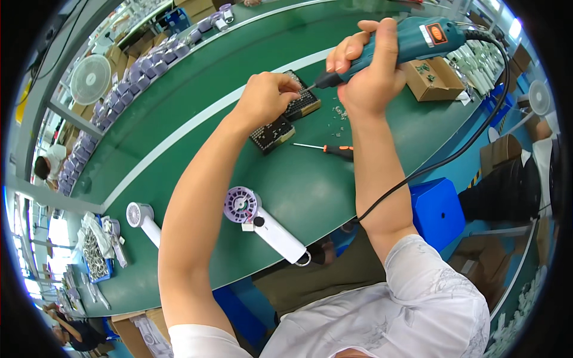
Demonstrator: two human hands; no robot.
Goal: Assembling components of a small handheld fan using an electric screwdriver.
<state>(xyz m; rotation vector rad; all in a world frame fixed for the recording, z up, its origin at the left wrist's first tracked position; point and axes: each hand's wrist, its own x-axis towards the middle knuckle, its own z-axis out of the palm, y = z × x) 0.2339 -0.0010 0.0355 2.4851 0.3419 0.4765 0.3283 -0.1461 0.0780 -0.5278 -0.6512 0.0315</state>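
My right hand [371, 71] is wrapped tight around the teal electric screwdriver [412, 39], fingers curled over the barrel and thumb lying along its top, with the dark bit end pointing left and down toward my left hand [265, 95]. That tool sits at the far right of the green conveyor table [179, 149], lifted above the surface, and its black cable [477, 131] loops off the back end and runs down to the right past my forearm.

My left hand is bunched, fingertips pressed together right at the tip of the bit — whether a screw sits between them I cannot tell. It hovers over a small black screw tray [303, 101], and a second tray [271, 134] of the same kind lies just beside it, nearer to me.

A few loose screws [340, 112] are scattered on the belt to the right of the trays. Near them lies a hand screwdriver [334, 149] with an orange and black handle.

Closer to me rests a white handheld fan [262, 221] — its lilac round head open, grille off. Another white fan [142, 219] lies to its left. A brown cardboard box [433, 80] of parts stands behind my right wrist, and a blue bin [439, 212] sits below the table edge.
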